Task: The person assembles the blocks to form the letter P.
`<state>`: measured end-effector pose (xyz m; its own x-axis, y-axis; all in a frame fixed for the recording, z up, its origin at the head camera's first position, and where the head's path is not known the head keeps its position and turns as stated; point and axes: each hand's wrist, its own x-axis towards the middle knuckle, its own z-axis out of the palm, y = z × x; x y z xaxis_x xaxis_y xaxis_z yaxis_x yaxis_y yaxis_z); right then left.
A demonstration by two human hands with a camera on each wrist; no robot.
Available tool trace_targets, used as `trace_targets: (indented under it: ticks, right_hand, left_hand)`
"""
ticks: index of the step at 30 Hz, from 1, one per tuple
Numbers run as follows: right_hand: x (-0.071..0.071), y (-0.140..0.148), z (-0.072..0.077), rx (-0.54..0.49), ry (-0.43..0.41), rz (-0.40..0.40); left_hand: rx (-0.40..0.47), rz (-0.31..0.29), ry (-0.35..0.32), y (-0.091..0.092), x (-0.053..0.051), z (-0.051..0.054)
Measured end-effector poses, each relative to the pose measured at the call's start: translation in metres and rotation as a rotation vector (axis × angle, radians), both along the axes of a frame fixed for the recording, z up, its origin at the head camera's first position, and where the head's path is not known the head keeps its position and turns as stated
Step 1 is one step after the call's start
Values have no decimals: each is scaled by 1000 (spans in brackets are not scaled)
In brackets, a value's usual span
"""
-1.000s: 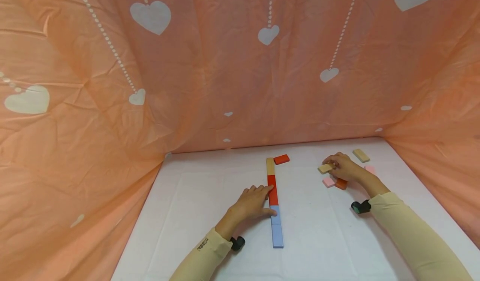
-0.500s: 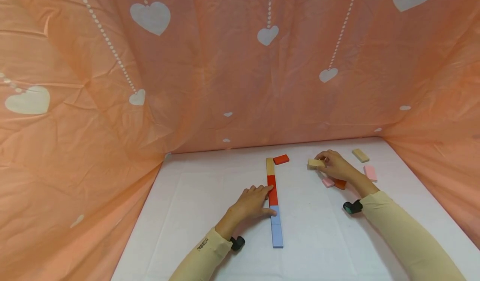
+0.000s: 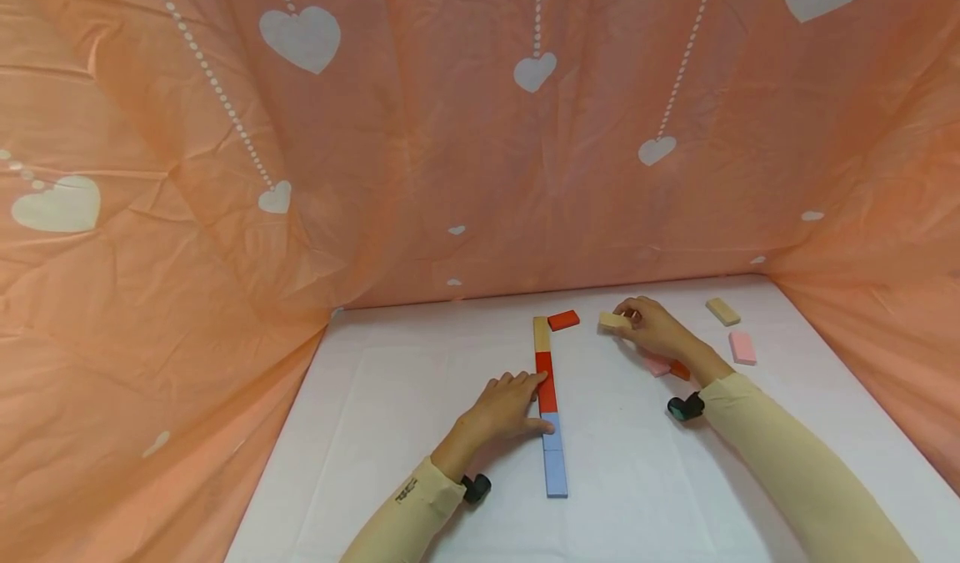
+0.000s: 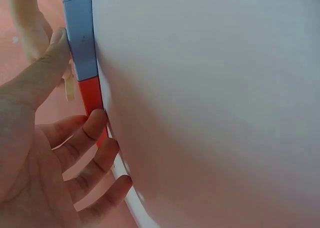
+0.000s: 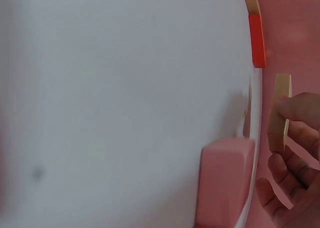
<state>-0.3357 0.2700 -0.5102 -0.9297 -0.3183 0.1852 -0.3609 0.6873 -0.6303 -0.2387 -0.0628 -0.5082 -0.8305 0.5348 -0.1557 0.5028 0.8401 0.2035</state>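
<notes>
In the head view's lower middle, the left hand (image 3: 497, 407) lies with fingers spread, index finger and thumb touching a row of tan, red and blue blocks (image 3: 548, 396). A red block (image 3: 564, 320) sits by its top end. Right of centre, a tan block (image 3: 611, 321) is pinched in the right hand (image 3: 654, 329); a pink block (image 3: 742, 348) lies farther right.

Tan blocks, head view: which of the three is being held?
The middle tan block, pinched by the right hand; the leftmost tan block and the rightmost tan block lie unheld.
</notes>
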Motion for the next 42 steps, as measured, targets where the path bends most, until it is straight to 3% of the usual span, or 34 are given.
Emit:
trace_targets:
  ticks: [12,25,42]
  right_hand:
    - [-18,-16,-6,-12,-37,-23]
    - [-29,-31,-7,-9,-106,-43]
    - [-35,-32,-13,21,-82,-42]
  left_hand:
    - [9,10,-12,1,1,3]
    - [10,12,-17,0,1,4]
    - [14,14,-26,0,1,3]
